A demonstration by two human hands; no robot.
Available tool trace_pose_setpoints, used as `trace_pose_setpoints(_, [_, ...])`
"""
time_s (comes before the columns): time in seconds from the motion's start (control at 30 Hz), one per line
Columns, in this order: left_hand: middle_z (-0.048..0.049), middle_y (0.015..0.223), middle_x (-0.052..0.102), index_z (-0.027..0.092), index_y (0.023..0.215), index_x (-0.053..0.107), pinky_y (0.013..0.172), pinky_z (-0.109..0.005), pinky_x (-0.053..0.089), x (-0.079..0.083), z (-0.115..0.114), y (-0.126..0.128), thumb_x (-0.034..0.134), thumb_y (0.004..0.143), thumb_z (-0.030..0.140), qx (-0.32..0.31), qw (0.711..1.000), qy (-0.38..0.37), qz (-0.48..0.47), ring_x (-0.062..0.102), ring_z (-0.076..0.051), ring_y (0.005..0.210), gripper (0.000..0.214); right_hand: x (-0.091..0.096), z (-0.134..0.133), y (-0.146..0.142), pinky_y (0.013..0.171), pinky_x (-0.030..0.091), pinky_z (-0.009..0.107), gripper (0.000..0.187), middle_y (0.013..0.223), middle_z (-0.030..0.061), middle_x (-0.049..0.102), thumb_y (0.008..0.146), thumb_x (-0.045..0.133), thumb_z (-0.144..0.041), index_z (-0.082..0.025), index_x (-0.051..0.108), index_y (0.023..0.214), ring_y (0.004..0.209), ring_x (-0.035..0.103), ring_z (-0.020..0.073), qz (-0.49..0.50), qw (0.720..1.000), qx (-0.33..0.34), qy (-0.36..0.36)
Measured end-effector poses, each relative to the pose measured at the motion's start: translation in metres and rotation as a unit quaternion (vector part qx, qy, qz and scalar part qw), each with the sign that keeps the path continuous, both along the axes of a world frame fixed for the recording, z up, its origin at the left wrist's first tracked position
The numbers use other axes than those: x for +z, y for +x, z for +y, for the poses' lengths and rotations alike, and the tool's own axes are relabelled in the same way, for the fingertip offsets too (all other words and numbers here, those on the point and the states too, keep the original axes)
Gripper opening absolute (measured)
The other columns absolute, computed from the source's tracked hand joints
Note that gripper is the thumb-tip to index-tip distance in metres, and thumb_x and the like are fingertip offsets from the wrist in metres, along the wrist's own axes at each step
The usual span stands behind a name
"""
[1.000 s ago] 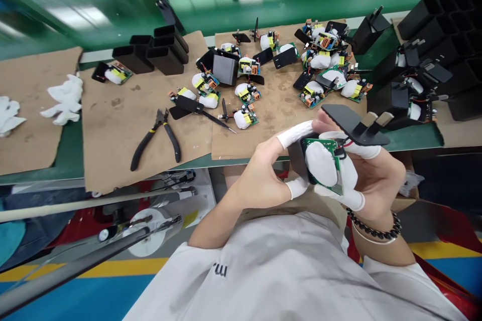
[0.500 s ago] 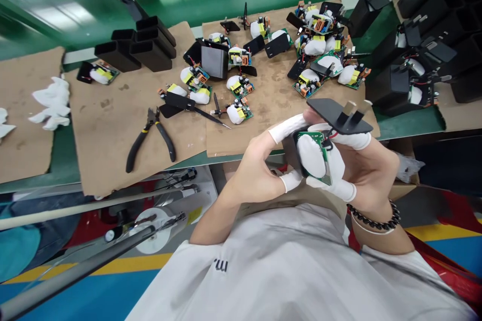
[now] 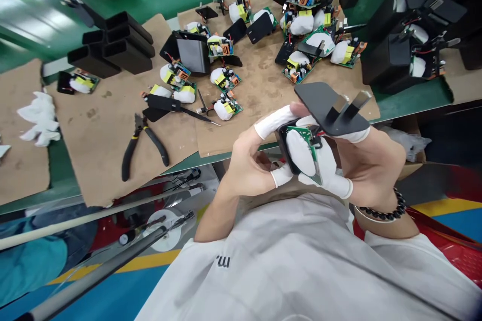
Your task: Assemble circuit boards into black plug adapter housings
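Observation:
Both my hands meet in front of my chest around one charger unit. My left hand (image 3: 250, 165), white cots on thumb and forefinger, pinches the black charger housing (image 3: 283, 146) from the left. My right hand (image 3: 367, 163), also in finger cots, wraps round the green circuit board (image 3: 306, 136) with its white padding. A black plug cover (image 3: 329, 108) with two metal prongs hangs on red wires above my right fingers. A dark bead bracelet (image 3: 380, 212) circles my right wrist.
On the cardboard mats (image 3: 109, 125) lie black-handled pliers (image 3: 141, 143), tweezers (image 3: 199, 115), several loose circuit boards (image 3: 226, 80) and plug covers. Black empty housings (image 3: 113, 45) are stacked at the back left, more at the right (image 3: 399, 60). White gloves (image 3: 37, 118) lie far left.
My hands stay locked on the same unit and have risen slightly; the plug cover tilts a little more. The view has swung down and left, so the table contents shift up.

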State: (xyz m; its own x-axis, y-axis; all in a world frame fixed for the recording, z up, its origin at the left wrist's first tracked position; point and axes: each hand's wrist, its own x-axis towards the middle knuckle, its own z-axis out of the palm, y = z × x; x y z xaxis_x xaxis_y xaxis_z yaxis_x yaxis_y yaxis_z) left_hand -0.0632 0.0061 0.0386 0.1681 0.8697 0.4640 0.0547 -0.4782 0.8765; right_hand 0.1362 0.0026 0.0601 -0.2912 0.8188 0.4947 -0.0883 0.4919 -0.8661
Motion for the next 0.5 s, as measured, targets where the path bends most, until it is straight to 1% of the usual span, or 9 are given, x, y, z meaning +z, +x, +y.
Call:
trace_pose_setpoints(0.1, [-0.0023,0.138,0.075,0.026,0.142,0.065,0.108,-0.035,0.063,0.000,0.000,0.000,0.081,0.080,0.025,-0.021,1.000,0.015,-0.016,0.074,-0.028,0.126,0.064,0.000,0.000,0.000,0.111,0.062,0.046,0.077,0.157,0.0012,0.061,0.080,0.082,-0.012,-0.039,0.061,0.149,0.137,0.067,0.0300,0.012,1.000,0.005,0.006])
trace_pose_setpoints(0.17, [0.0008,0.140,0.074,0.031,0.144,0.064,0.110,-0.037,0.063,0.001,0.001,0.000,0.080,0.080,0.023,-0.036,0.999,0.009,-0.018,0.073,-0.028,0.128,0.066,0.000,-0.001,0.000,0.112,0.061,0.047,0.075,0.157,0.0015,0.062,0.081,0.081,-0.013,-0.039,0.062,0.149,0.137,0.067,0.0308,0.012,1.000,0.003,0.002])
trace_pose_setpoints(0.2, [0.0009,0.141,0.074,0.031,0.144,0.063,0.110,-0.038,0.063,0.002,0.001,0.000,0.080,0.081,0.024,-0.044,0.999,0.000,-0.016,0.073,-0.028,0.129,0.066,0.001,-0.001,0.001,0.112,0.062,0.046,0.074,0.156,0.0021,0.062,0.081,0.080,-0.013,-0.038,0.062,0.148,0.136,0.068,0.0312,0.008,1.000,0.003,0.001])
trace_pose_setpoints(0.27, [-0.0009,0.142,0.073,0.029,0.144,0.063,0.109,-0.037,0.063,0.004,0.000,0.000,0.080,0.081,0.025,-0.047,0.999,-0.026,-0.006,0.072,-0.029,0.130,0.065,0.001,-0.002,0.001,0.111,0.062,0.047,0.074,0.156,0.0035,0.062,0.082,0.080,-0.014,-0.038,0.061,0.149,0.136,0.068,0.0316,0.000,1.000,-0.001,0.004])
trace_pose_setpoints(0.33, [-0.0017,0.142,0.073,0.027,0.143,0.064,0.107,-0.035,0.064,0.006,-0.002,0.000,0.079,0.081,0.025,-0.042,0.998,-0.038,0.001,0.072,-0.029,0.131,0.064,0.001,-0.003,0.002,0.111,0.061,0.048,0.069,0.156,0.0028,0.062,0.086,0.078,-0.018,-0.039,0.061,0.149,0.139,0.066,0.0311,-0.002,1.000,-0.008,0.008])
trace_pose_setpoints(0.43, [0.0006,0.142,0.073,0.028,0.144,0.064,0.106,-0.032,0.064,0.009,-0.003,0.001,0.077,0.079,0.019,-0.039,0.999,-0.030,-0.011,0.072,-0.027,0.130,0.066,0.002,-0.004,0.001,0.112,0.058,0.050,0.061,0.156,-0.0001,0.062,0.090,0.076,-0.022,-0.040,0.062,0.147,0.141,0.064,0.0299,-0.004,1.000,-0.020,-0.006])
trace_pose_setpoints(0.5, [-0.0008,0.141,0.074,0.024,0.143,0.065,0.107,-0.032,0.063,0.010,-0.003,0.001,0.076,0.079,0.017,-0.039,0.999,-0.023,-0.011,0.072,-0.027,0.130,0.065,0.002,-0.004,0.001,0.113,0.058,0.051,0.061,0.156,0.0005,0.062,0.091,0.075,-0.022,-0.038,0.061,0.148,0.142,0.063,0.0302,-0.005,1.000,-0.016,0.000])
